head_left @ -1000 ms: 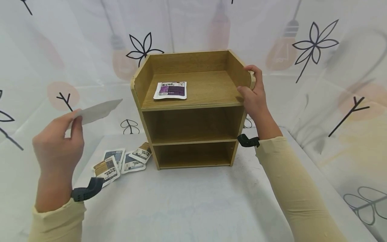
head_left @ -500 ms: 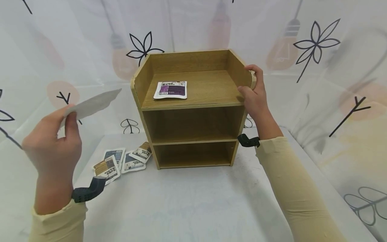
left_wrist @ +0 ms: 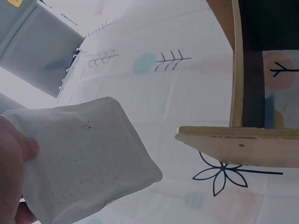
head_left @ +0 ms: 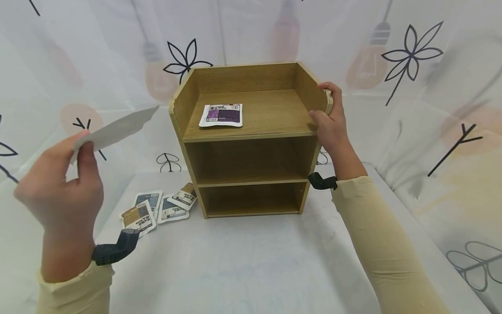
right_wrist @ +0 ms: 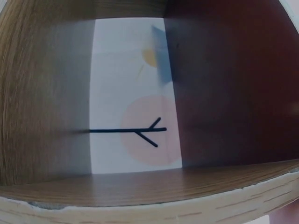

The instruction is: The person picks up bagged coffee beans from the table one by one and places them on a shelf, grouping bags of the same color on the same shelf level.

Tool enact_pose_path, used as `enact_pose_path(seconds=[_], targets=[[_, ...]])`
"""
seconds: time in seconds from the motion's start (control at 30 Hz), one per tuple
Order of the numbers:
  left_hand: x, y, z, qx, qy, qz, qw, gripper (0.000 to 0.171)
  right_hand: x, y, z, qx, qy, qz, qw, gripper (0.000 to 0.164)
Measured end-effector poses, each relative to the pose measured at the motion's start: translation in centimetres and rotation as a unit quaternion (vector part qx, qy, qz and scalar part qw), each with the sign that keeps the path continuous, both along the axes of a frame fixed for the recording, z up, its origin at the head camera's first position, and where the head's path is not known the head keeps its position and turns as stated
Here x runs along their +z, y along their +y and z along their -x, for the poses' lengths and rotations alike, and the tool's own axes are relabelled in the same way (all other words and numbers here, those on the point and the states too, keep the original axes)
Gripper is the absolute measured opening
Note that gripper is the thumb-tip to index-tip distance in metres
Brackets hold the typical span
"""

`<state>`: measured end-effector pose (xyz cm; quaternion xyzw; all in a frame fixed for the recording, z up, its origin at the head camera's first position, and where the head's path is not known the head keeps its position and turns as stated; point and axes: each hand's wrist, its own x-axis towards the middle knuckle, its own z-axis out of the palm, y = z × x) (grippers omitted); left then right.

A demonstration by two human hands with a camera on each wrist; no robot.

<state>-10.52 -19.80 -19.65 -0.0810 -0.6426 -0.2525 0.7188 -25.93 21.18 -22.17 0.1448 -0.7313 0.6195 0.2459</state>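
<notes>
At the left of the head view, my left hand point(head_left: 62, 185) pinches a flat pouch point(head_left: 117, 128) between thumb and fingers, held in the air left of a wooden shelf unit point(head_left: 266, 109). Its plain whitish side fills much of the left wrist view, a speckled pouch face point(left_wrist: 88, 154) with rounded corners. My right hand point(head_left: 331, 126) grips the top of the unit's right side panel, thumb on the inner face. A purple-labelled pouch point(head_left: 222, 115) lies on the left part of the top shelf. The right wrist view looks into a compartment, with its wooden wall point(right_wrist: 42, 93) showing.
Several pouches lie overlapping on the white table point(head_left: 243, 261) left of the unit, among them a brown-labelled pouch point(head_left: 142, 218) and a blue-labelled pouch point(head_left: 172, 211). A patterned sheet point(head_left: 251, 35) hangs behind and at both sides.
My left hand has drifted left, and the pouch has risen and tilted more steeply. My right hand keeps its grip on the side panel, and the shelf unit stands where it was.
</notes>
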Motion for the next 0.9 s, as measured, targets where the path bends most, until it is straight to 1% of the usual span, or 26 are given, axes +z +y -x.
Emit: enact_pose_path(seconds=[0.17,0.4,0.57,0.8,0.9], targets=[[0.1,-0.1,0.2,-0.009,0.014,-0.001,0.9999,0.01,0.0,0.0,0.1,0.007,0.004,0.01,1.0,0.057],[0.4,0.5,0.2,-0.015,0.018,-0.013,0.9996,0.01,-0.1,0.1,0.2,0.007,0.005,0.008,1.0,0.057],[0.6,1.1,0.2,-0.021,0.024,-0.001,0.9995,0.009,0.0,0.0,0.1,0.008,0.004,0.009,1.0,0.058],[0.9,2.1,0.4,-0.051,0.031,0.001,0.9982,0.01,0.0,0.0,0.0,-0.001,-0.002,0.003,1.0,0.058],[0.9,2.6,0.5,-0.065,0.03,0.01,0.9974,0.009,0.0,0.0,0.1,0.002,0.001,0.005,1.0,0.058]])
